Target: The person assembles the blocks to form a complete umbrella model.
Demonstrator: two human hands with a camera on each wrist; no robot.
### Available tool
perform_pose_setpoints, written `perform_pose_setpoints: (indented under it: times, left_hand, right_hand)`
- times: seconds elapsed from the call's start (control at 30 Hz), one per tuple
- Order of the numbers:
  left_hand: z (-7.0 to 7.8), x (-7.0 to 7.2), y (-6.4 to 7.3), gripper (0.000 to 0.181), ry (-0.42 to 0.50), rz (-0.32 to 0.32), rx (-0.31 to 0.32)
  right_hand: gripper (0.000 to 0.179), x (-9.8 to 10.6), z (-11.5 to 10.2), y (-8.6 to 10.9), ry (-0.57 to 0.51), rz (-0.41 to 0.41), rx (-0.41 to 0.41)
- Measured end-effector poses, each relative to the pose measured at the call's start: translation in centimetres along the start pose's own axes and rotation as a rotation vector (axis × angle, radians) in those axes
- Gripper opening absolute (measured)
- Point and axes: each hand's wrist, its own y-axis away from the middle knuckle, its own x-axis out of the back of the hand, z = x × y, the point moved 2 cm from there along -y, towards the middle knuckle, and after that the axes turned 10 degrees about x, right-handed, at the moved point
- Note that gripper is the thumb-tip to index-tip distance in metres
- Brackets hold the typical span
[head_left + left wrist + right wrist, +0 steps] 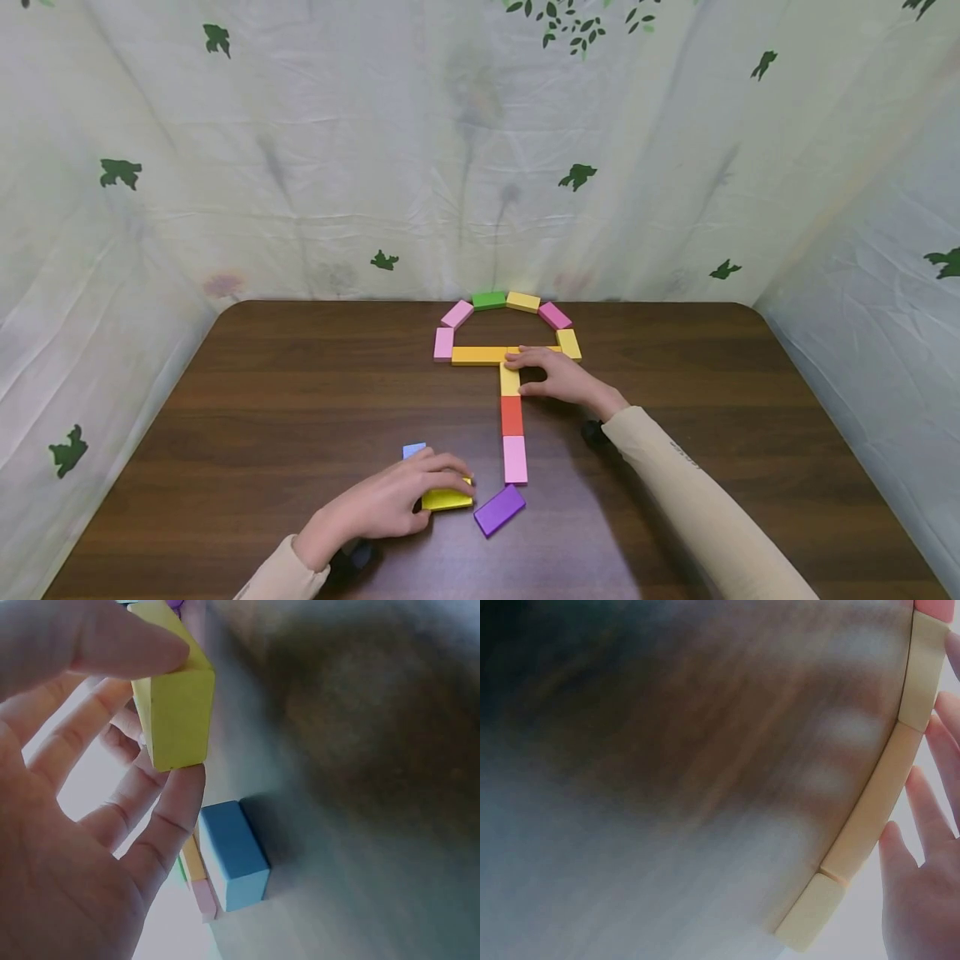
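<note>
My left hand (393, 496) grips a yellow block (447, 499) between thumb and fingertips; the left wrist view shows the thumb on one side. A blue block (413, 450) is partly hidden behind that hand. Along a row of orange blocks (478, 357), my right hand (562, 379) rests with fingertips touching the blocks where a light yellow block (509, 380) meets the row. Its fingers look spread and fairly straight in the right wrist view. Below the light yellow block, a red block (512, 415) and a pink block (514, 460) continue the column. A tilted purple block (499, 510) lies at its lower end.
Behind the orange row, an arch holds pink blocks (443, 343), a green block (490, 301), yellow blocks (523, 302) and a darker pink one (555, 315). The brown table (315, 375) ends at a pale leaf-printed curtain (300, 208).
</note>
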Motion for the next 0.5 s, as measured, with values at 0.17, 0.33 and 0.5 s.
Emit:
perform_pose_setpoints:
  times: [0.17, 0.33, 0.5]
  left_hand:
    - [0.02, -0.23, 0.31, 0.055, 0.026, -0.034, 0.020]
    - [0.00, -0.59, 0.41, 0.057, 0.029, -0.055, 0.030]
    - [0.19, -0.86, 0.40, 0.057, 0.004, -0.050, 0.012]
  right_hand:
    - [0.048, -0.05, 0.13, -0.03, 0.002, 0.001, 0.012]
    - [0.048, -0.02, 0.06, -0.05, -0.001, 0.001, 0.012]
    - [0.049, 0.01, -0.07, -0.03, -0.003, -0.003, 0.002]
